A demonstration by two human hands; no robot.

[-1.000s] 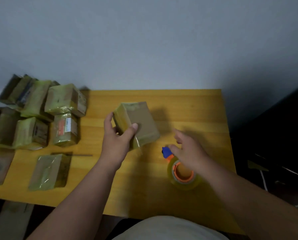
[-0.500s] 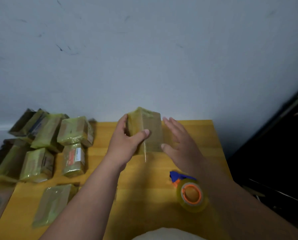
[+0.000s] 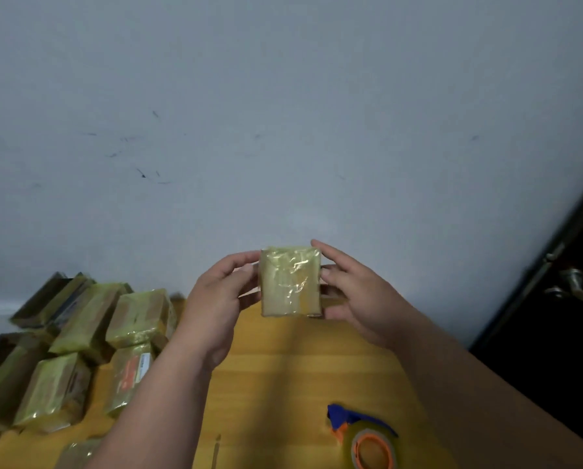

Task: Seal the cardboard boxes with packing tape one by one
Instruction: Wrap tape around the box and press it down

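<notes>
We held the small cardboard box (image 3: 290, 282) raised above the table (image 3: 293, 367), left hand (image 3: 220, 299) and right hand (image 3: 354, 292) fingers curled around its sides, probably to check the tape wrapping its face.

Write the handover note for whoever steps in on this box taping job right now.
Left hand and right hand grip the taped box by its sides, raised above the table.
Tape roll with its blue cutter lies on the table at near right, untouched.
Wrapped boxes are piled at the left.
Done: the face of the held box that shows is covered in tape.
Left: check its other faces, set it down, see whether any box lacks tape.
</notes>
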